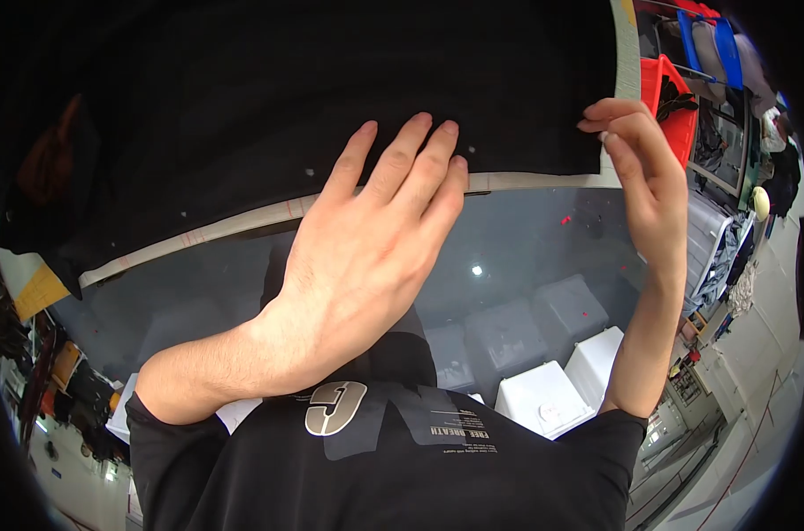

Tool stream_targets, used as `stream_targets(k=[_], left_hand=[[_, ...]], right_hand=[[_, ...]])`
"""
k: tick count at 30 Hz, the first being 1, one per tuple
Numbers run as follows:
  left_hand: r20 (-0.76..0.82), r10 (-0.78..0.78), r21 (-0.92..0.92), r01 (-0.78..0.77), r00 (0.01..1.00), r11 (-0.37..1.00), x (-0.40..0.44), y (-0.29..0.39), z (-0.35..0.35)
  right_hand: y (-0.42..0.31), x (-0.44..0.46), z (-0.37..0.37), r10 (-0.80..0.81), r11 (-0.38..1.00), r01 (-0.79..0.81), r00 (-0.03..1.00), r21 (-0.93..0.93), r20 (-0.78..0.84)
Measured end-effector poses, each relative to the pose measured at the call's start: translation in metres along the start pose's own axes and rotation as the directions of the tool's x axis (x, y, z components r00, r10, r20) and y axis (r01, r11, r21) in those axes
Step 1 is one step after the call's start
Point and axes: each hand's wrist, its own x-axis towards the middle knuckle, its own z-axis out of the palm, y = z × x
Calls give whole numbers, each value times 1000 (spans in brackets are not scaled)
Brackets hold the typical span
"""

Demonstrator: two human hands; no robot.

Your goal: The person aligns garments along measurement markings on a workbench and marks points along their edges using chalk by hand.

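Black fabric covers most of the table top and reaches down to its near edge. My left hand lies flat on the cloth, its fingers stretched out over the front edge. Over the fabric's right corner, my right hand has its thumb and fingers drawn together in a pinch. A tiny whitish spot shows at the fingertips, too small to name. Several small pale specks dot the cloth. Below it runs the table's pale edge strip, which carries red marks.
White plastic boxes stand under the table, near my body. To the right are a red bin with dark cloth inside and a grey crate with clothing. Small red scraps lie on the dark grey surface below the edge.
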Motion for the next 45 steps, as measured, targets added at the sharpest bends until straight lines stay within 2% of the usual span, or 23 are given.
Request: stream_targets(k=[2, 6, 8, 9, 10, 12, 14, 22, 24, 38, 42, 45], left_hand=[[-39, -11, -79, 7, 999, 997, 8, 1, 1], [-131, 52, -171, -74, 990, 983, 41, 20, 16], [-145, 68, -104, -84, 987, 991, 52, 31, 23], [-116, 101, -14, -103, 988, 995, 55, 31, 27], [-119, 108, -18, -111, 987, 994, 56, 33, 30], [-108, 60, -12, -62, 992, 998, 55, 37, 35], [-78, 68, -6, -69, 995, 998, 53, 35, 36], [-48, 74, 57, -72, 996, 996, 54, 35, 35], [-56, 75, 63, -72, 996, 995, 54, 35, 37], [-75, 78, 68, -73, 994, 995, 55, 34, 40], [-101, 143, 116, -131, 985, 985, 56, 31, 40], [-100, 139, 107, -128, 985, 986, 56, 32, 41]], right_hand=[[9, -8, 0, 33, 992, -33, 999, 125, 1], [14, -8, 1, 93, 968, -94, 996, 231, 17], [18, -8, -3, 129, 968, -132, 991, 213, 28], [20, -9, -3, 56, 979, -62, 998, 194, 40], [21, -10, -3, -19, 984, 9, 998, 177, 54], [19, -11, -5, -8, 994, 1, 998, 111, 63], [19, -12, -3, -36, 996, 42, 996, -78, 77], [17, -6, 8, -107, 974, 118, 992, -193, 67], [10, -3, 7, -103, 952, 129, 989, -279, 106], [13, -2, 8, -144, 914, 185, 980, -360, 138], [12, -2, 9, -149, 899, 187, 981, -397, 125], [14, -4, 2, -152, 941, 187, 978, -284, 140]])
